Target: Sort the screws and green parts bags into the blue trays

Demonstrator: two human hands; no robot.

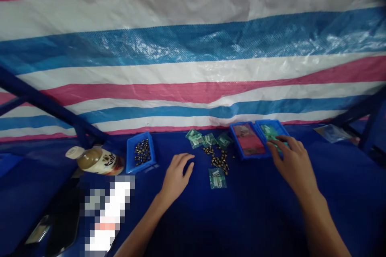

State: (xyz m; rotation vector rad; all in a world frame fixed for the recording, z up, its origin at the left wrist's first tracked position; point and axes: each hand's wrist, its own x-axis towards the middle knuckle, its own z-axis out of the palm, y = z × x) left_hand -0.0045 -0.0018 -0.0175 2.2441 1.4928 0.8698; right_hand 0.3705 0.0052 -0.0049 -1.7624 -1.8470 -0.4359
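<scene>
The left hand (177,176) sits loosely curled and empty, near the brass parts (217,160). The right hand's spread fingers (279,141) touch green packets (268,130) in a blue tray (268,121), upper right; any grip is unclear.

From here I can only make out what looks like "Soft" in pale script on the label (109,159) of the bottle (92,160), just left of the tray (141,152).
</scene>
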